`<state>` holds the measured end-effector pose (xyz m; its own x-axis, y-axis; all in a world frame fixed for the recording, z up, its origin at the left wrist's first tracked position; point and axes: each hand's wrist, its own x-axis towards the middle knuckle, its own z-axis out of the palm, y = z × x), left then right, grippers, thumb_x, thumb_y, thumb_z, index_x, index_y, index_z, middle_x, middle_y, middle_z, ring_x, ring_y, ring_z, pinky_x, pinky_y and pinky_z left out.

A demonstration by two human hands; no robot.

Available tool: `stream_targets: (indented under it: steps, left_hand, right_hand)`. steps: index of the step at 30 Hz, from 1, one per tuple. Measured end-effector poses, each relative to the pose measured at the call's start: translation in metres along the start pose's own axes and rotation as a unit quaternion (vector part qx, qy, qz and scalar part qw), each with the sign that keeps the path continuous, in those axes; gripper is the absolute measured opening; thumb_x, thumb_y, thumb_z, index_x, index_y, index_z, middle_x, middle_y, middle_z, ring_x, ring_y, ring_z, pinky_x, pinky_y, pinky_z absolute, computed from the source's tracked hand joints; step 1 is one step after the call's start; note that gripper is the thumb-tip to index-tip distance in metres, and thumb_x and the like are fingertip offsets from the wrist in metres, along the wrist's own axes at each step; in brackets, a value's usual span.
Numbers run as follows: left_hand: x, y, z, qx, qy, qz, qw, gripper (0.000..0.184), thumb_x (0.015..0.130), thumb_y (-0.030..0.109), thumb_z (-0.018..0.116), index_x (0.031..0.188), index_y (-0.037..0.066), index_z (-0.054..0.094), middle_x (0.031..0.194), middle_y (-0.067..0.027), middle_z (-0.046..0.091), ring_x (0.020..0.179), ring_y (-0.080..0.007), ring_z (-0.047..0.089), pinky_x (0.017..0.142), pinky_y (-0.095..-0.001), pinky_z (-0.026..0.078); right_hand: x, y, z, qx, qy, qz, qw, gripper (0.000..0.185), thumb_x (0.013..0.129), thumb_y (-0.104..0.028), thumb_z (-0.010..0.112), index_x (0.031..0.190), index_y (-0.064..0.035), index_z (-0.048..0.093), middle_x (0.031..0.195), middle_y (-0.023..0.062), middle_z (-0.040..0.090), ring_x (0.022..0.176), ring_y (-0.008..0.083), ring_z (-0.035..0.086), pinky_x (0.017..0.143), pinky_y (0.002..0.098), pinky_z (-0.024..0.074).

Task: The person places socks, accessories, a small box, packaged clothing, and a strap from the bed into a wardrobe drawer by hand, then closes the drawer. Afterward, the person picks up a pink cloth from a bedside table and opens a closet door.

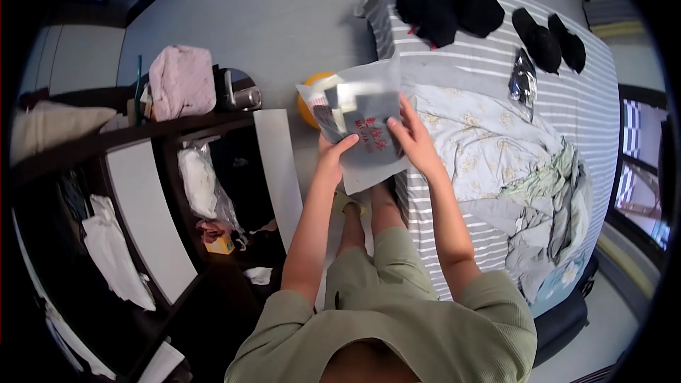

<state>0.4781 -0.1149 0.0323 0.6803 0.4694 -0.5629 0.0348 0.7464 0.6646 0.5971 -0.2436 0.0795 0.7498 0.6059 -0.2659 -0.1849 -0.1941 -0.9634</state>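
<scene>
Between my two hands is a translucent plastic bag (372,159) with red printed characters on its front. Something grey and whitish shows through it, but I cannot make out what. My left hand (333,154) grips the bag's lower left side, with the thumb lying on the front. On the right edge, my right hand (415,138) holds it with the thumb on the front and the fingers partly behind. The bag hangs in front of my legs, between the cabinet and the bed. Behind its upper left corner an orange round object (309,110) is partly hidden.
To the right stands a bed (440,255) with striped sheet, a crumpled blanket (468,142), black garments (454,10) and a shiny black packet (523,81). On the left, an open dark cabinet (156,128) carries a pink bag (182,81) and holds a plastic-wrapped white item (198,177).
</scene>
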Motion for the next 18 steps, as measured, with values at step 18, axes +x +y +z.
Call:
stream_targets:
  steps: [18]
  left_hand:
    - [-0.131,0.062,-0.108,-0.081,0.186,0.177,0.963,0.055,0.075,0.009,0.064,0.123,0.003,0.038,0.114,-0.0049,0.049,0.102,-0.0143,0.047,0.087,-0.0263,0.037]
  right_hand:
    - [-0.056,-0.021,0.16,0.064,-0.315,0.118,0.94,0.07,0.07,-0.006,0.068,0.129,-0.0045,0.03,0.115,0.0053,0.048,0.104,0.0126,0.045,0.089,0.0268,0.0363]
